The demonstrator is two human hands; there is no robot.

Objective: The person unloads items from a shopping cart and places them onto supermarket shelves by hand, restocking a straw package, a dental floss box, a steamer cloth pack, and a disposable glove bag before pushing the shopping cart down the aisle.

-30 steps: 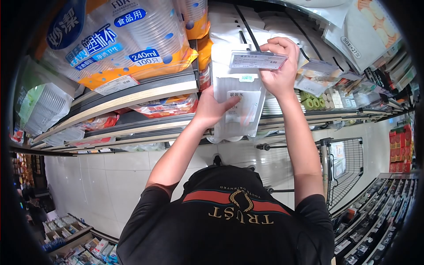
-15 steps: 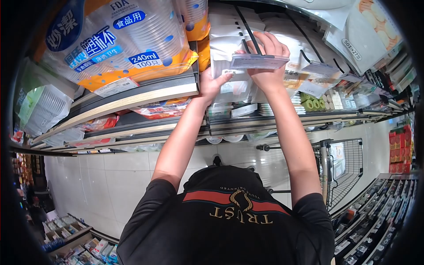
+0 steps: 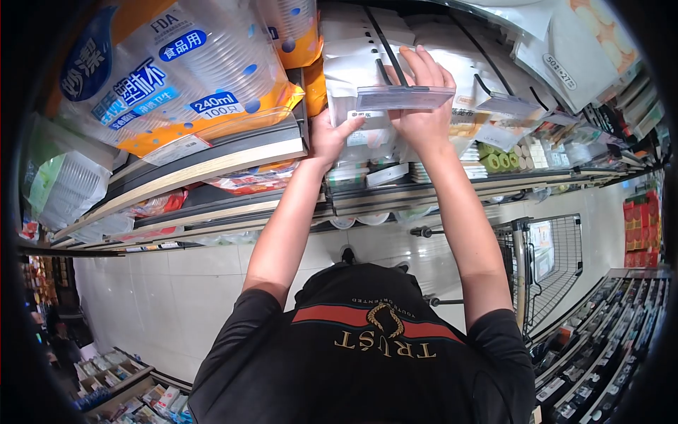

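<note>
A flat white plastic packet (image 3: pixel 373 134) with printed labels hangs at the front of a row of similar packets on a black metal hook (image 3: pixel 385 39). My left hand (image 3: pixel 328 141) grips its left edge, thumb on the front face and fingers mostly hidden. My right hand (image 3: pixel 424 116) is at the packet's right side, its fingers curved up and over behind the clear price-tag holder (image 3: pixel 404 98). That holder hides part of my right hand and the packet's upper front.
Large bags of plastic cups (image 3: pixel 191 71) fill the shelf at left. More hanging packets (image 3: pixel 484 116) and green-rolled goods (image 3: pixel 500 160) are on the right. A shopping cart (image 3: pixel 554 265) stands on the tiled floor (image 3: pixel 162 304) at lower right; other shelves (image 3: pixel 600 339) lie behind.
The view has shifted slightly, so the shelf goods appear a little further left. Both hands keep nearly the same place at the packet.
</note>
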